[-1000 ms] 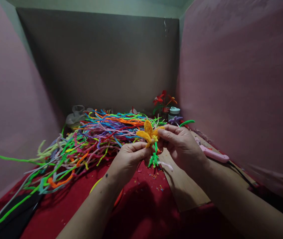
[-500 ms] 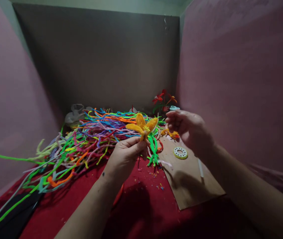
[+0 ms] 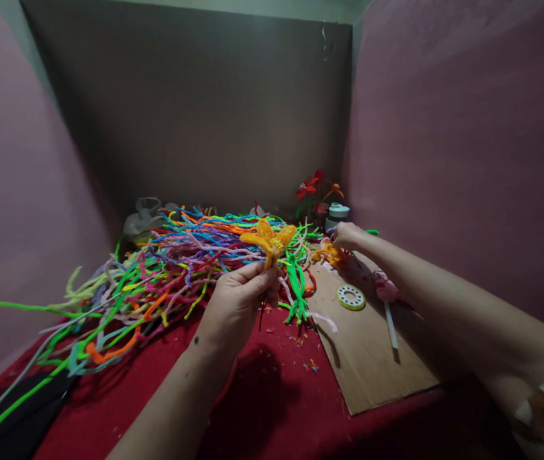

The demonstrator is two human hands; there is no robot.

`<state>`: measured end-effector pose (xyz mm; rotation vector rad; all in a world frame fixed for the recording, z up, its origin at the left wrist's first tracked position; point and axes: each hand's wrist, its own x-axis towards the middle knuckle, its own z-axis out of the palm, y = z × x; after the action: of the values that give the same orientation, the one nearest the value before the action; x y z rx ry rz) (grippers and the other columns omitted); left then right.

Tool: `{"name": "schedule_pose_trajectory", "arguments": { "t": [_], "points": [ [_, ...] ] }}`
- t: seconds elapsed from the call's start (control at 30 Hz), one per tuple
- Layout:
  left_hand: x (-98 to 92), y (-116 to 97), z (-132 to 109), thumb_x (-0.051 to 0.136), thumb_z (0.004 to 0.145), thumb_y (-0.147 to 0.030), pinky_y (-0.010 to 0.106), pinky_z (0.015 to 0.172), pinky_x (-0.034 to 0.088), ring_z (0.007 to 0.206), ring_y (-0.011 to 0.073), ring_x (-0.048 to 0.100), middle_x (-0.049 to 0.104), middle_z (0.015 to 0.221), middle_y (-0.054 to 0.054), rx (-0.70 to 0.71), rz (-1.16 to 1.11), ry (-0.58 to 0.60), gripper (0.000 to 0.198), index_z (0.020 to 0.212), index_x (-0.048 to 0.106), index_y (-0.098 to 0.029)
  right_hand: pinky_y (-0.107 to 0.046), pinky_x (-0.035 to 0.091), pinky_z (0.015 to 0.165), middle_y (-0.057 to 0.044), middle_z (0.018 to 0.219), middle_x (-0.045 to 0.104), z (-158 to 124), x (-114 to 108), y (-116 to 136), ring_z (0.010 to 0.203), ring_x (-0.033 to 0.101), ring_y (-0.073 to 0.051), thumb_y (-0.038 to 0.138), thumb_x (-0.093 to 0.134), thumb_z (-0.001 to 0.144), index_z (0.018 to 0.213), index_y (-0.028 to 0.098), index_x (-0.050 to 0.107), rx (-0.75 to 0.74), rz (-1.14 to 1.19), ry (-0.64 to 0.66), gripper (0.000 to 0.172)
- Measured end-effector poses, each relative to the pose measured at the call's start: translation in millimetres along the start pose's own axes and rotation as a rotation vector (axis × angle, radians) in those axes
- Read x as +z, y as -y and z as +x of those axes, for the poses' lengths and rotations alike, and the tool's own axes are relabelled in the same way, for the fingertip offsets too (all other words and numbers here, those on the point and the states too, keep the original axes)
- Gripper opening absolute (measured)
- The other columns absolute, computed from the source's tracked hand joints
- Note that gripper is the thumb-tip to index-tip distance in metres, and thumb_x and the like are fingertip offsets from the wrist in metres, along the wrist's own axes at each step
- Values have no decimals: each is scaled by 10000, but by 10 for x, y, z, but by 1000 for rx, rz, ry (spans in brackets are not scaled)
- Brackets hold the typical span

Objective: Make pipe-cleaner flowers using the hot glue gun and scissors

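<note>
My left hand (image 3: pixel 248 291) pinches the base of a yellow-orange pipe-cleaner flower (image 3: pixel 272 243), its petals spread around a yellow centre. A thin dark stem hangs below the fingers. My right hand (image 3: pixel 347 236) reaches over the far end of the board, its fingertips pointing down beside a small heap of orange pipe-cleaner pieces (image 3: pixel 330 255). The fingers of that hand are mostly hidden, so I cannot see whether they grip anything. Close to the flower lies a bundle of green pipe-cleaner leaves (image 3: pixel 296 291).
A large pile of coloured pipe cleaners (image 3: pixel 171 262) covers the left of the red cloth (image 3: pixel 253 409). On the cardboard (image 3: pixel 372 377) lie a roll of tape (image 3: pixel 351 297) and a white stick (image 3: pixel 391 327) with a pink top. Red flowers (image 3: pixel 317 187) and a lidded bottle (image 3: pixel 338 212) stand behind.
My right hand has moved forward and down, from raised above the cardboard to beside the orange pieces. My left hand keeps hold of the flower, which has tilted slightly.
</note>
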<state>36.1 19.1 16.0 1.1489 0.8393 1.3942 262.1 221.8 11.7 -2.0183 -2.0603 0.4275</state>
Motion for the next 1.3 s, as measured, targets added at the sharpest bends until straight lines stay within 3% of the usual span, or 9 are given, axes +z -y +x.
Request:
{"name": "schedule_pose_trajectory", "arguments": {
  "t": [0.2,0.47,0.6,0.77,0.9,1.13,1.3],
  "points": [
    [-9,7,10,673,733,-267,217,510,368,532,81,453,525,579,-4,9,33,9,176,651,639,-115,-411,507,817,-87,1177,566,20,139,50,993,589,-219,316,551,885,1174,160,542,43,-81,109,329],
    [-26,20,16,677,720,-264,219,507,370,521,82,456,530,576,-1,-2,29,17,158,668,657,-117,-411,507,818,-82,1175,568,-27,25,9,990,589,-226,323,547,886,1163,155,552,46,-85,122,324],
    [-21,16,13,675,720,-269,221,505,368,518,84,459,530,566,1,3,38,20,174,639,645,-118,-413,508,814,-90,1176,566,-42,76,-6,986,591,-217,316,548,887,1175,154,541,47,-71,139,330],
    [-29,33,10,686,714,-278,226,508,370,523,85,454,532,583,-2,2,31,9,166,668,656,-122,-407,506,818,-90,1179,565,-22,154,-16,992,589,-216,313,550,886,1171,161,545,46,-43,82,323],
    [-31,32,9,677,728,-280,221,511,367,526,82,454,530,583,-2,13,35,23,177,650,647,-124,-404,507,814,-95,1175,565,42,63,-43,992,589,-216,316,560,881,1166,150,546,25,13,-13,330],
    [-15,12,5,674,721,-275,222,502,354,510,84,452,522,557,-1,7,44,14,179,628,646,-125,-228,454,532,-70,737,670,71,-20,-85,558,595,-128,212,583,803,924,121,677,-1,117,-149,178],
    [-22,20,5,666,735,-298,223,501,339,503,83,447,524,555,-7,16,60,23,196,631,645,-133,-228,420,468,-102,636,660,32,-4,-73,475,563,-135,186,604,723,799,80,705,15,144,-167,165]
  ]
}}
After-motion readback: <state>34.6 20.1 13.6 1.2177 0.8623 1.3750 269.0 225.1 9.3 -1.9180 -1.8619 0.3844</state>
